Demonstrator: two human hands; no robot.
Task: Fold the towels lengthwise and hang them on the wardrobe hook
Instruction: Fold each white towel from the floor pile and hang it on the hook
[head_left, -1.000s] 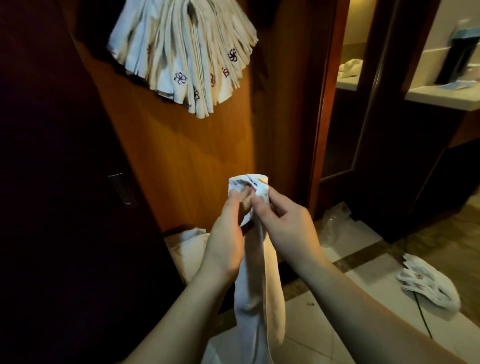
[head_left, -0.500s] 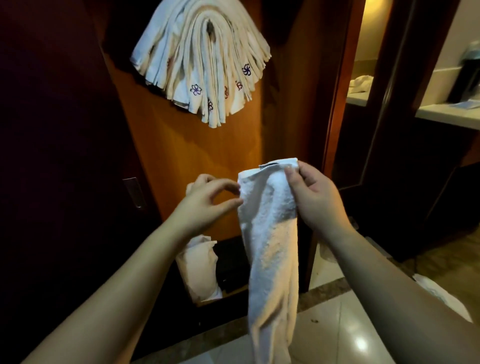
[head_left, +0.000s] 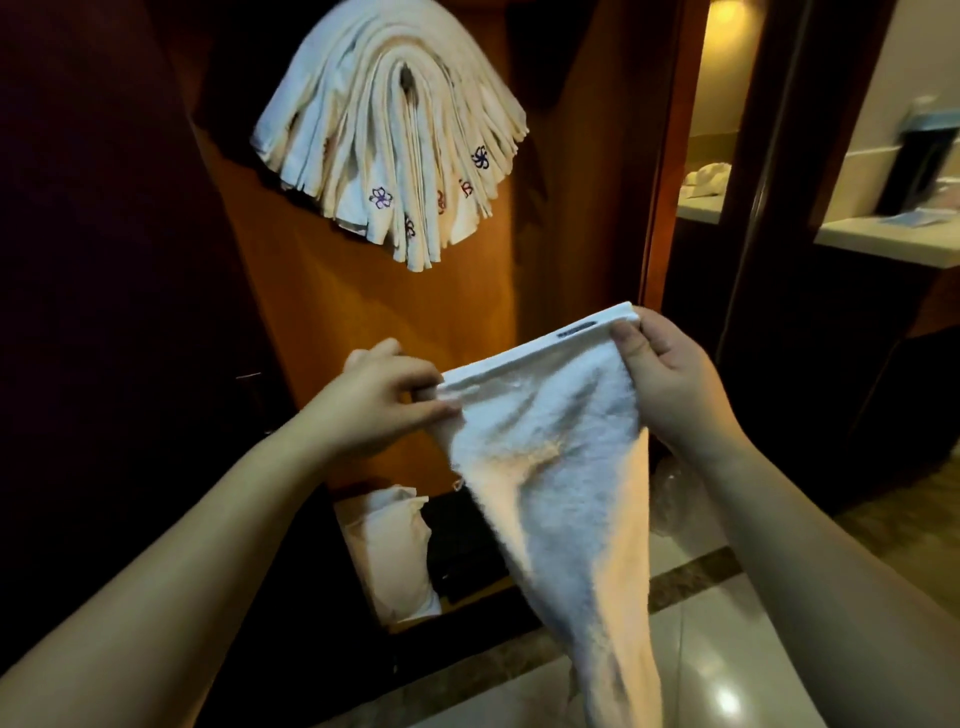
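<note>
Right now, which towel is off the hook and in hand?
The plain white towel, stretched by its top hem between left hand and right hand. The hung towels are draped over the hook, fanned, with embroidered flowers.

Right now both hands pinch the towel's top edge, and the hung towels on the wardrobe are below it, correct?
Not quite. The head view shows the hung towels above the held towel, not below. The left hand and right hand do pinch its top edge.
</note>
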